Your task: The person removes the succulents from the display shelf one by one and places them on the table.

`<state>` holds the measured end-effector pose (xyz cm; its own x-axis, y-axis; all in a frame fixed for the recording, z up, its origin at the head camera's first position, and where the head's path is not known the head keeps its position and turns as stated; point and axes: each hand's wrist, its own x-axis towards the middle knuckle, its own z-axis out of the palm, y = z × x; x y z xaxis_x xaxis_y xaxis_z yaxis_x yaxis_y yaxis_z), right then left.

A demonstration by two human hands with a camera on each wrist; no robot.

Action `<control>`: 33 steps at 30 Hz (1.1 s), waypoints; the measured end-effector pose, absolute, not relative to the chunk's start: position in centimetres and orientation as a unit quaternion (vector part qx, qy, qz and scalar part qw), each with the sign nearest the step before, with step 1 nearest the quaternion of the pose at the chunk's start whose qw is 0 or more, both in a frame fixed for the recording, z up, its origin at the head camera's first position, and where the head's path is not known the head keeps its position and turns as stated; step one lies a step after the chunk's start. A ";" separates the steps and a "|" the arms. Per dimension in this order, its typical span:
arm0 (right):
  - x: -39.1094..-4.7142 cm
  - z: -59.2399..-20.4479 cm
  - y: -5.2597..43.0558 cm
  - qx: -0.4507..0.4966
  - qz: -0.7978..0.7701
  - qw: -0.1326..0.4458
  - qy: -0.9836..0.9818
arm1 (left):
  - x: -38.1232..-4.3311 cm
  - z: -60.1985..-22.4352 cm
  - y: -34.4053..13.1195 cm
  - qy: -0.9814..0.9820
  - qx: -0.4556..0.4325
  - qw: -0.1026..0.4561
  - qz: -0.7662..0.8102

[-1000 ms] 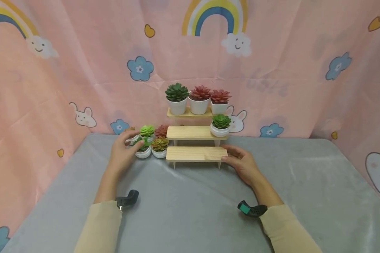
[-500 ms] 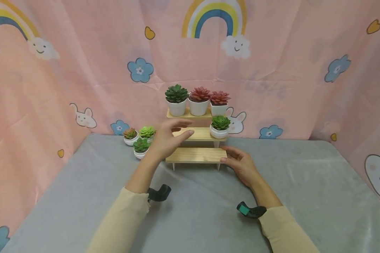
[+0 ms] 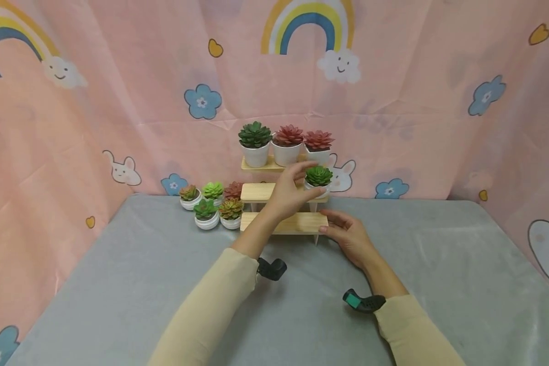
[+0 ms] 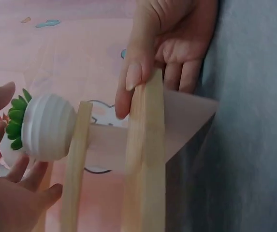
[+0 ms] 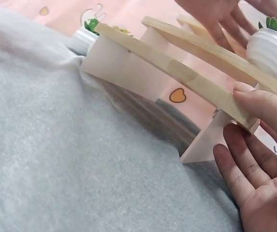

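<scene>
A three-tier wooden plant stand (image 3: 258, 192) with pale side supports stands on the table. On the right end of its middle tier sits a green succulent (image 3: 319, 176) in a ribbed white pot (image 4: 50, 126). My left hand (image 3: 289, 192) reaches over the lower tiers to this plant, its thumb and fingers spread around the near side without closing on it. At the right end of the bottom tier (image 3: 304, 221), my right hand (image 3: 349, 238) pinches the board, thumb on top and fingers beneath. The top tier bears a dark green succulent (image 3: 255, 136) and two red ones (image 3: 288, 136).
Left of the stand, several small potted succulents (image 3: 206, 211) cluster on the grey table cover (image 3: 320, 325). A pink patterned curtain (image 3: 155, 101) hangs right behind the table.
My left hand has moved right from the cluster of small pots, across the stand, to the green succulent on the middle tier. My right hand has stayed on the bottom tier.
</scene>
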<state>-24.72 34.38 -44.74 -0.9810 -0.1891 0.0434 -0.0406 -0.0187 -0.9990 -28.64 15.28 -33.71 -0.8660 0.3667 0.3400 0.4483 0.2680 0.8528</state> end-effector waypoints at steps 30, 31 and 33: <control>-24.9 -44.9 34.1 -0.083 -0.706 0.058 0.701 | -27.9 -35.2 15.8 -0.836 -0.200 0.107 -0.500; -24.9 -44.9 34.2 -0.083 -0.704 0.057 0.702 | -27.9 -35.2 15.6 -0.837 -0.197 0.111 -0.499; -24.8 -44.8 34.4 -0.084 -0.704 0.057 0.703 | -27.6 -35.3 15.1 -0.835 -0.191 0.118 -0.503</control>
<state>-24.79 34.37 -44.83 -0.9793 -0.1984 0.0395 -0.0392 -0.0050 -0.9992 -27.64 15.09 -35.28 -0.8989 0.2004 0.3896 0.4381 0.4211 0.7942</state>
